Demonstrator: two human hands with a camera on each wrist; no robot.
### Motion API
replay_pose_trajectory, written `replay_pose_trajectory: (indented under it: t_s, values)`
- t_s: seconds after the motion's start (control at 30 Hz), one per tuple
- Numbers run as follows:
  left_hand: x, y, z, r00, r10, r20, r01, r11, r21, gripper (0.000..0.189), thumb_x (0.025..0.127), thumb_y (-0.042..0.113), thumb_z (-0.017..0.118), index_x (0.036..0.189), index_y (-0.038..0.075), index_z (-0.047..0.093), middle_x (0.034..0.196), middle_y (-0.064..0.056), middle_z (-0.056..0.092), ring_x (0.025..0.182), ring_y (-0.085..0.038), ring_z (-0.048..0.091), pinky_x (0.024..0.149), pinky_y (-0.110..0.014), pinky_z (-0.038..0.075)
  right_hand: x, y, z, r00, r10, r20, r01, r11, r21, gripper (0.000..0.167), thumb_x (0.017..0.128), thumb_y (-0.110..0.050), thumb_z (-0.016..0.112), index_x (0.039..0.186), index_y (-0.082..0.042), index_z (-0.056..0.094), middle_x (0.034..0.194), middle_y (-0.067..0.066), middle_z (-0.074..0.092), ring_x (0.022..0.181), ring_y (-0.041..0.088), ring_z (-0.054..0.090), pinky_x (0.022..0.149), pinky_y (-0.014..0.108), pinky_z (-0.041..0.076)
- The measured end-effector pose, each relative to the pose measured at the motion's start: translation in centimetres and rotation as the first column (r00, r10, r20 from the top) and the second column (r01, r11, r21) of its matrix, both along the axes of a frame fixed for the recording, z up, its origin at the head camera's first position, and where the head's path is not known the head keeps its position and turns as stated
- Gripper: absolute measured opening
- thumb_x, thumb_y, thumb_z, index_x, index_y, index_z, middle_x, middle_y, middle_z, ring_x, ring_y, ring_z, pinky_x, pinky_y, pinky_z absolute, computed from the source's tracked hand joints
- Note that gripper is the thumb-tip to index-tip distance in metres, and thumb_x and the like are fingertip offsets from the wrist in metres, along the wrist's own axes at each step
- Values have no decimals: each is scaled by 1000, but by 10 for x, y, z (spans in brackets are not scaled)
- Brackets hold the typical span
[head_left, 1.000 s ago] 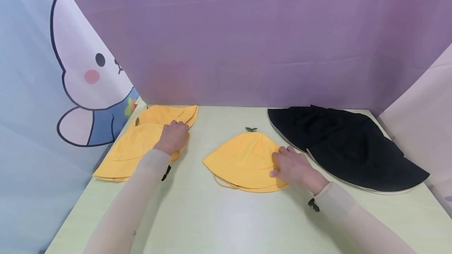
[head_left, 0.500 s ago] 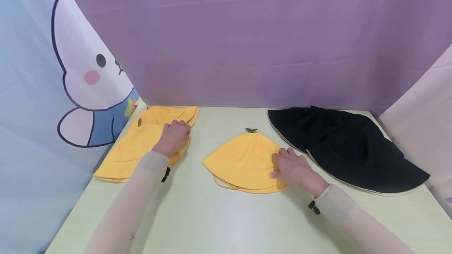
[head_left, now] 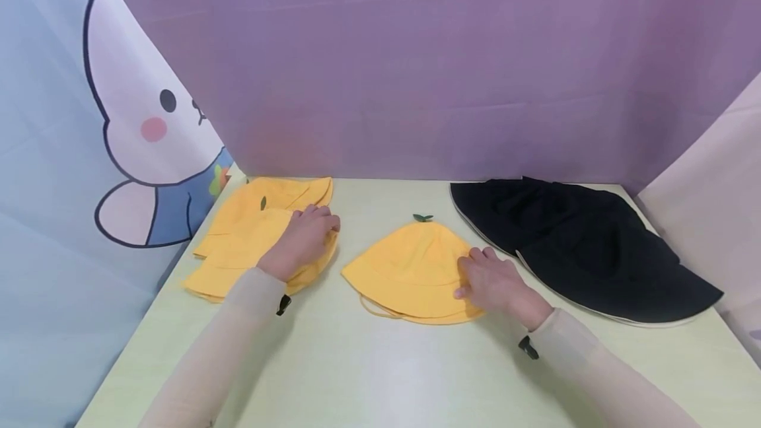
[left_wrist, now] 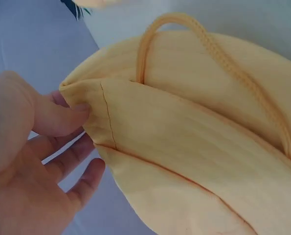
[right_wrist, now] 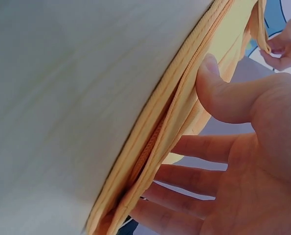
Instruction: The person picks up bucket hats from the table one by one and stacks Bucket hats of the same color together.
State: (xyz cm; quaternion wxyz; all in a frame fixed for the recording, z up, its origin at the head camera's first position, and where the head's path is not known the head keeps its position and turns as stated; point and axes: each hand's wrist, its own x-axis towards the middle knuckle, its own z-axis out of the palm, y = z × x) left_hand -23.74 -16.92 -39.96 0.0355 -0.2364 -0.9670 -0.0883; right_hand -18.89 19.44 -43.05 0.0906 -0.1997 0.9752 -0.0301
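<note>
Two yellow bucket hats lie overlapped at the left in the head view, the rear one (head_left: 270, 191) partly under the front one (head_left: 244, 243). My left hand (head_left: 304, 238) pinches the right edge of the front hat, thumb against the fabric. A braided yellow cord (left_wrist: 233, 68) loops from its brim in the left wrist view. A third yellow bucket hat (head_left: 410, 259), with a green leaf sprout (head_left: 423, 218) on top, lies flattened at the centre. My right hand (head_left: 499, 286) grips its right side, thumb on the near face and fingers behind.
Two black bucket hats (head_left: 594, 249) with pale brim edging overlap at the right of the pale table (head_left: 380, 375). A purple cloth (head_left: 404, 71) hangs along the back, and a blue rabbit-print curtain (head_left: 47, 216) borders the left.
My left hand has moved right, drawing the front left yellow hat with it and baring more of the rear hat. The right hand and the centre hat have stayed put.
</note>
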Motion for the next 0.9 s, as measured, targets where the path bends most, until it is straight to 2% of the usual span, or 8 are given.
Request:
replay_pose_trajectory:
  t_s: [0.17, 0.43, 0.67, 0.8, 0.9]
  values:
    - [8, 18, -2, 997, -80, 1, 80, 997, -20, 18, 96, 0, 63, 107, 10, 73, 104, -4, 64, 101, -31, 55, 89, -52, 44, 2, -1, 0, 1000, -9, 17, 10, 1000, -13, 44, 90, -39, 76, 116, -7, 62, 110, 10, 54, 100, 32, 45, 68, 49, 47]
    - [18, 49, -14, 986, -158, 46, 159, 987, -34, 28, 90, -8, 63, 103, 14, 74, 103, -1, 64, 101, -26, 55, 89, -47, 44, 5, -2, 0, 1000, -15, 25, 15, 1000, -10, 47, 90, -38, 76, 120, -5, 61, 112, 11, 53, 100, 31, 45, 68, 47, 47]
    - [22, 68, -24, 979, -182, 88, 187, 981, -48, 26, 90, -8, 64, 99, 15, 72, 99, 2, 63, 99, -23, 55, 90, -43, 43, 3, -3, 1, 999, -11, 37, 12, 1000, -4, 47, 91, -39, 75, 121, -6, 61, 114, 10, 54, 102, 31, 45, 69, 47, 47]
    - [22, 68, -24, 981, -189, 54, 191, 981, -39, 18, 91, -4, 67, 99, 12, 71, 98, -1, 62, 94, -23, 55, 85, -39, 46, 4, -3, 1, 998, -30, 50, 31, 1000, -8, 47, 91, -39, 75, 122, -7, 60, 114, 10, 53, 102, 31, 45, 70, 48, 47]
    - [21, 64, -23, 982, -190, 1, 190, 982, 9, 9, 93, 1, 69, 97, 9, 71, 96, -2, 61, 89, -23, 55, 80, -36, 48, 4, -4, 3, 998, -47, 51, 48, 999, -15, 46, 91, -39, 75, 120, -7, 60, 112, 10, 54, 102, 31, 45, 70, 49, 47]
